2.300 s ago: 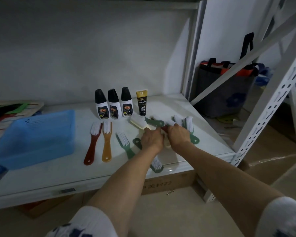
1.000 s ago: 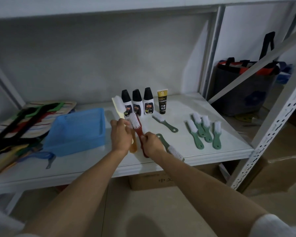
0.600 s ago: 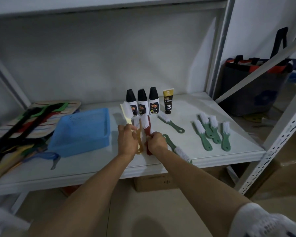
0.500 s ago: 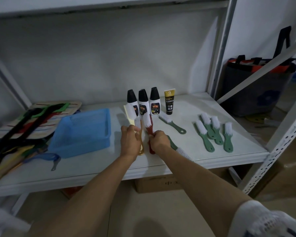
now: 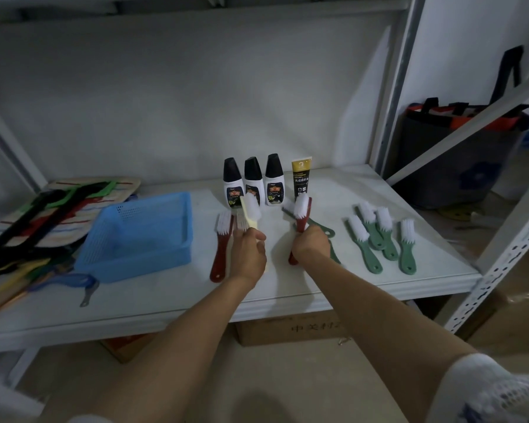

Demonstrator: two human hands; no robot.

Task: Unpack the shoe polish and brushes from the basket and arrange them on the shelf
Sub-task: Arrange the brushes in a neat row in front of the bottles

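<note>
My left hand [image 5: 248, 254] grips a cream-handled brush [image 5: 251, 209], bristles up and tilted. My right hand [image 5: 310, 244] grips a dark red brush [image 5: 301, 213], also raised off the white shelf [image 5: 287, 288]. Another dark red brush [image 5: 220, 248] lies flat left of my left hand, with a further brush partly hidden behind that hand. Three black-capped polish bottles [image 5: 253, 183] and a gold-topped tube [image 5: 300, 178] stand in a row at the back. Several green brushes [image 5: 379, 236] lie side by side on the right. One more green brush [image 5: 321, 228] lies behind my right hand. The blue basket [image 5: 141, 236] sits at left.
Striped fabric with coloured straps [image 5: 43, 215] is piled at the shelf's far left. A blue-handled tool [image 5: 80, 283] lies before the basket. A dark bag [image 5: 458, 160] stands beyond the shelf post [image 5: 391, 87]. Cardboard boxes [image 5: 290, 328] sit under the shelf.
My hands have moved apart. The right hand lifted one red brush to the right; the left now holds the cream brush. A red brush now lies flat on the left.
</note>
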